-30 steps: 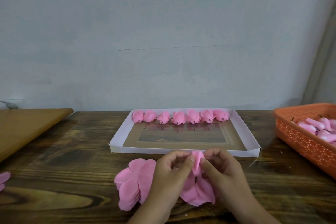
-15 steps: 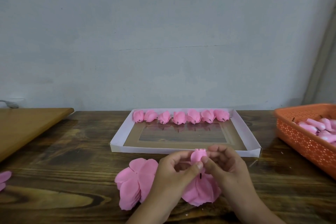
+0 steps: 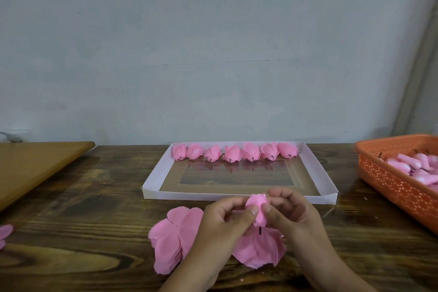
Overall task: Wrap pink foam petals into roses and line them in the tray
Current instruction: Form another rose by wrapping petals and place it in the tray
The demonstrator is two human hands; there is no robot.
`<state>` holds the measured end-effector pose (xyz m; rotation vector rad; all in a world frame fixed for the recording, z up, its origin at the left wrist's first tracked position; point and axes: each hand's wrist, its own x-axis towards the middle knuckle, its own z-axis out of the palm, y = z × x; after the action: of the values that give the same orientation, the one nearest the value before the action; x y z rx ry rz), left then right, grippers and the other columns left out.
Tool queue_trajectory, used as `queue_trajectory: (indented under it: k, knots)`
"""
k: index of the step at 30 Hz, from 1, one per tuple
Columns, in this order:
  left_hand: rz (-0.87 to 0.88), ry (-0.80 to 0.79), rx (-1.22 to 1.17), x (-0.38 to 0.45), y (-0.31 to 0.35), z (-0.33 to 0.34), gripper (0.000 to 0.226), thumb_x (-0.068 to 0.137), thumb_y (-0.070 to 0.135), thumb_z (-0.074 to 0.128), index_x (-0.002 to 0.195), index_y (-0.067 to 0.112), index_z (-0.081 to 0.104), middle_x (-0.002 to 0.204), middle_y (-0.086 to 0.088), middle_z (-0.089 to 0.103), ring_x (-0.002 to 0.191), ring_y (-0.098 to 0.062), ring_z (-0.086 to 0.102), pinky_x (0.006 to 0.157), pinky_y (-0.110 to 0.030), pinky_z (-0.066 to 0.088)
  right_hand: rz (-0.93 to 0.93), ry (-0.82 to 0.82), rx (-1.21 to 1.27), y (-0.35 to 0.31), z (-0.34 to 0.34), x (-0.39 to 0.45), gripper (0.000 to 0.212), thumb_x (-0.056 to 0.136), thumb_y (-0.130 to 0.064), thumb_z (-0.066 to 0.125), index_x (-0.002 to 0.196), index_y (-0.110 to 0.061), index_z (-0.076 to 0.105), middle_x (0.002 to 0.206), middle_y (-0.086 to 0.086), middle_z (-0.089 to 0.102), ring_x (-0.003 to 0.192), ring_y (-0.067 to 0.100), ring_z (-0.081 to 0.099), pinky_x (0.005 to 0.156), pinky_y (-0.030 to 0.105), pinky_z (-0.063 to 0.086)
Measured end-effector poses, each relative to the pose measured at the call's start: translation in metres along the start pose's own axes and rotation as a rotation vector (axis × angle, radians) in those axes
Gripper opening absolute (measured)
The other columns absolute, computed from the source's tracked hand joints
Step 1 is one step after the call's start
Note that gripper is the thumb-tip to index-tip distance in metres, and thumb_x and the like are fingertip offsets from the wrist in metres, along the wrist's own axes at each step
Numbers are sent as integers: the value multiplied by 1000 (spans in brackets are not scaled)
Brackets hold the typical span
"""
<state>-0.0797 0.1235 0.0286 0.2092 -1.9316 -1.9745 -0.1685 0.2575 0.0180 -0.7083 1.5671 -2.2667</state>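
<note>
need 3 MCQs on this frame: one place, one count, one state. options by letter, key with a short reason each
1. Where does the row of finished roses lie in the tray?
A. along the far edge
B. along the near edge
C. down the middle

2. How many roses are in that row?
A. five
B. seven
C. nine

3. What is the state of the bud in front of the tray?
A. lying loose on the table
B. pinched by both hands
C. set in the orange basket

Key: 1 A, they sit against the far wall. 2 B, seven buds side by side. 3 B, the left hand and right hand share the grip on it.
</note>
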Motion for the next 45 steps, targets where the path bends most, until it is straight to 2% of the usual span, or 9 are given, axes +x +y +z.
queue_trajectory:
  k: [9, 16, 23, 26, 31, 33, 37, 41, 45]
  knots:
    - [33, -40, 22, 0, -2, -2, 31, 80, 32, 83, 110, 25, 78, 102, -8, 79, 106, -23, 73, 95, -38, 57, 10, 13, -38, -1, 0, 0, 45, 66, -13, 77, 107, -3, 63, 92, 15, 76, 77, 24, 74, 62, 27, 58]
    - [32, 13, 28, 1, -3, -2, 17, 87, 9, 77, 101, 19, 80, 97, -9, 79, 99, -22, 75, 84, -26, 58, 31, -43, 0, -6, 3, -3, 46, 66, -14, 77, 109, -5, 60, 91, 11, 77, 76, 20, 74, 59, 23, 56]
    - [-87, 134, -121, 4, -4, -2, 21, 78, 20, 82, 98, 14, 80, 99, -14, 78, 98, -26, 75, 81, -33, 60, 19, -97, 14, -9, 4, -4, 45, 76, -14, 82, 114, -8, 59, 105, 6, 76, 93, 20, 74, 69, 21, 56]
    - [-142, 196, -277, 8, -3, -6, 32, 72, 22, 81, 101, 12, 79, 106, -20, 76, 106, -38, 72, 98, -49, 55, -38, -153, -147, -7, 3, -7, 48, 71, -30, 79, 116, -29, 63, 114, -7, 73, 106, 13, 69, 80, 23, 56]
    - [-200, 267, -378, 10, -4, -10, 18, 80, 19, 80, 95, 9, 79, 104, -24, 75, 92, -33, 72, 86, -44, 54, -239, -321, -681, 4, 2, -13, 87, 47, -43, 93, 123, -53, 51, 140, -31, 40, 133, -4, 43, 102, 11, 39]
    - [-195, 277, -411, 10, -4, -10, 19, 77, 19, 79, 92, 7, 79, 103, -25, 75, 90, -33, 72, 85, -43, 55, -461, -290, -882, 11, 1, -10, 72, 57, -46, 87, 119, -49, 50, 142, -37, 29, 139, -3, 31, 106, 11, 31]
    - [-183, 255, -408, 9, -3, -9, 16, 85, 15, 75, 95, 2, 76, 102, -27, 74, 91, -35, 73, 80, -40, 60, -561, -122, -818, 8, 1, -9, 43, 74, -39, 68, 110, -55, 52, 136, -20, 44, 131, 0, 42, 86, 9, 47]
    - [-180, 254, -391, 8, -2, -8, 22, 86, 10, 75, 105, 0, 73, 103, -24, 75, 96, -33, 75, 84, -39, 60, -661, 4, -872, 10, -2, -6, 34, 79, -6, 80, 96, -34, 71, 122, -2, 58, 116, -2, 53, 89, 7, 43]
    - [-177, 219, -350, 6, 0, -6, 19, 87, 7, 73, 106, 2, 76, 106, -23, 75, 102, -35, 74, 95, -42, 56, -577, 32, -748, 1, 5, -10, 11, 84, -29, 69, 89, -39, 73, 116, -8, 63, 115, 1, 57, 92, 8, 42]
